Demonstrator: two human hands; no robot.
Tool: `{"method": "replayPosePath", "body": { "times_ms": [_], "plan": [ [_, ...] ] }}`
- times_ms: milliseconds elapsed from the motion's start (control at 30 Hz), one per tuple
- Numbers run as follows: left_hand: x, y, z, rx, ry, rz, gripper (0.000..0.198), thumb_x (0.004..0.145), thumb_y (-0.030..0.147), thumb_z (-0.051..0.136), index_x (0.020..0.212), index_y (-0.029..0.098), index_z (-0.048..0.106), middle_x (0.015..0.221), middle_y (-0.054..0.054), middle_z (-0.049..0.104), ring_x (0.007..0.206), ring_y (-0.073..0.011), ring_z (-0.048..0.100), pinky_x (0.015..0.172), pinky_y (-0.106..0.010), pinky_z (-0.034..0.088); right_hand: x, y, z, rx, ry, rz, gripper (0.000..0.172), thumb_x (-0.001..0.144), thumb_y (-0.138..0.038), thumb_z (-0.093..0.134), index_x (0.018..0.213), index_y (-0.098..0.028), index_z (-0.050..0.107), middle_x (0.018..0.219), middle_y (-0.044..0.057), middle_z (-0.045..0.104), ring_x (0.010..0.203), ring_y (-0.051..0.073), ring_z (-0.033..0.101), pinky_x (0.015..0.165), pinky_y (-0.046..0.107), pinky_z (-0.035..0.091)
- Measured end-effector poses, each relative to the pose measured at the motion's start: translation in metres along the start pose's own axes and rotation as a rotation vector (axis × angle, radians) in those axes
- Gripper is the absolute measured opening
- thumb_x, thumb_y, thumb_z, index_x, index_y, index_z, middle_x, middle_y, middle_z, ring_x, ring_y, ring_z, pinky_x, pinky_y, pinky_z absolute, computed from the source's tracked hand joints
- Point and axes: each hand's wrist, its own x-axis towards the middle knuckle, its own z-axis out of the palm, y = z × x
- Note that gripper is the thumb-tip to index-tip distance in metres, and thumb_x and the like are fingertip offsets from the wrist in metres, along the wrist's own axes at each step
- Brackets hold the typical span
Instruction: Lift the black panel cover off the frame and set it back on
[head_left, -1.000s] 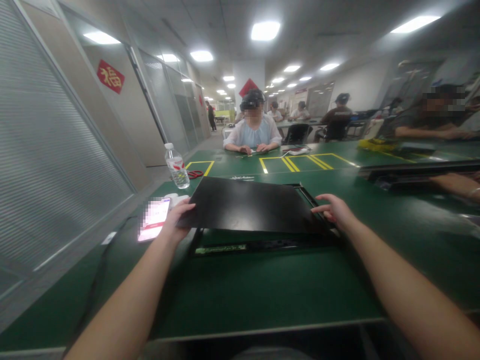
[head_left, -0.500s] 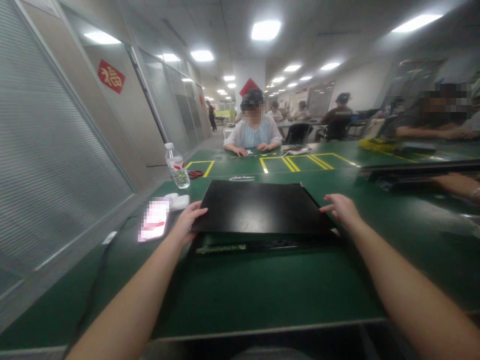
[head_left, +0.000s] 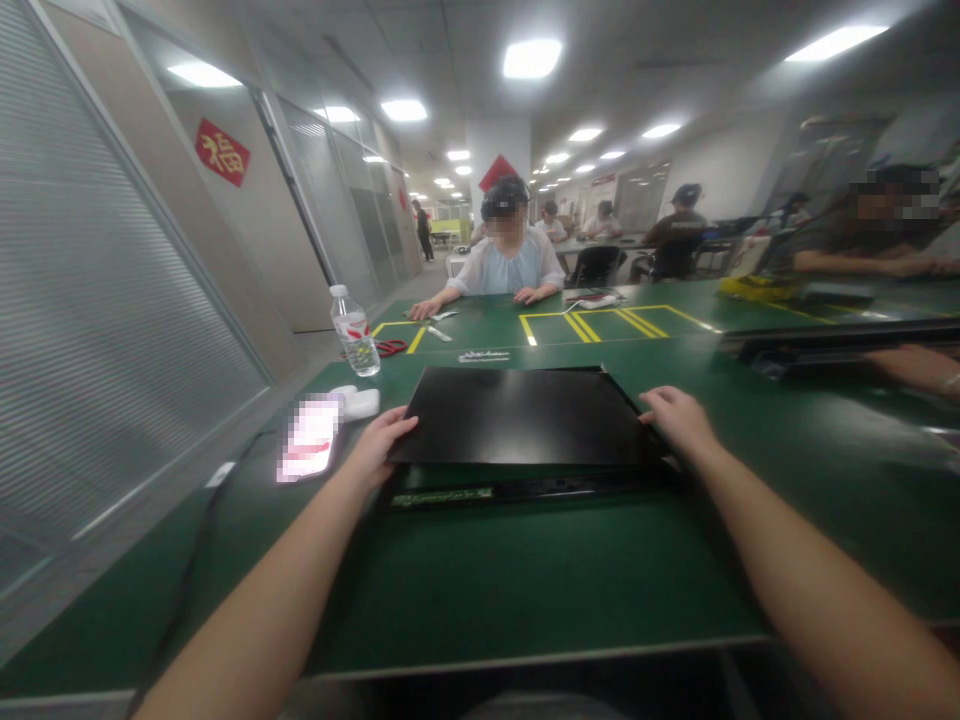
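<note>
A flat, glossy black panel (head_left: 517,415) lies tilted in front of me, over a black frame (head_left: 555,488) on the table. Along the frame's near side shows a strip with green circuitry (head_left: 441,496). My left hand (head_left: 381,445) grips the panel's left edge, thumb on top and the other fingers partly hidden below. At the right edge, my right hand (head_left: 679,420) has its fingers closed in a pinch on the panel's border, close to the frame's raised side. What exactly lies between those fingertips is hard to see.
On the green table (head_left: 540,590), a water bottle (head_left: 354,332), red-handled scissors (head_left: 391,348), a lit phone (head_left: 309,437) and a white case (head_left: 360,402) stand left. Small white pieces (head_left: 484,355) lie beyond the panel. A person (head_left: 510,250) sits opposite; a co-worker's hand (head_left: 911,370) is at right.
My right fingers have closed in at the panel's right edge. The panel's far edge has dipped slightly. The person opposite has moved one hand to my left, near white strips.
</note>
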Motion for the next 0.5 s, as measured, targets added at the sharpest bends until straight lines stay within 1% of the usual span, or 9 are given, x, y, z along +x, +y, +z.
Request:
{"method": "replayPosePath", "body": {
  "times_ms": [133,233,333,500],
  "plan": [
    [0.004,-0.003,-0.002,0.007,0.008,0.002,0.033,0.067,0.006,0.079,0.100,0.012,0.074,0.086,-0.008,0.080,0.064,-0.0176,0.073,0.058,-0.025,0.057,-0.002,-0.001,0.000,-0.025,-0.006,0.004,0.031,0.082,-0.044,0.056,0.099,-0.022,0.070,0.081,0.006,0.076,0.076,0.024,0.067,0.065,0.031,0.043],
    [0.009,-0.008,-0.004,0.010,0.036,0.011,0.031,0.069,0.006,0.076,0.100,0.012,0.076,0.088,-0.009,0.081,0.065,-0.0180,0.073,0.057,-0.024,0.057,-0.004,-0.004,0.000,-0.046,-0.008,0.003,0.031,0.083,-0.043,0.056,0.099,-0.021,0.071,0.082,0.007,0.076,0.072,0.023,0.067,0.064,0.030,0.044],
    [0.016,-0.014,-0.007,0.015,0.056,0.023,0.032,0.069,0.007,0.077,0.101,0.013,0.076,0.090,-0.010,0.081,0.067,-0.0189,0.074,0.057,-0.025,0.058,-0.005,-0.006,0.001,-0.079,-0.002,-0.011,0.031,0.084,-0.043,0.056,0.099,-0.021,0.072,0.082,0.007,0.076,0.073,0.023,0.067,0.066,0.031,0.046],
    [0.021,-0.018,-0.009,0.028,0.050,0.038,0.034,0.068,0.008,0.080,0.102,0.012,0.077,0.093,-0.011,0.081,0.069,-0.0198,0.075,0.061,-0.026,0.059,-0.003,-0.003,0.003,-0.167,0.019,-0.053,0.033,0.085,-0.044,0.055,0.099,-0.021,0.074,0.086,0.009,0.076,0.076,0.024,0.067,0.068,0.031,0.047]
  ]
}}
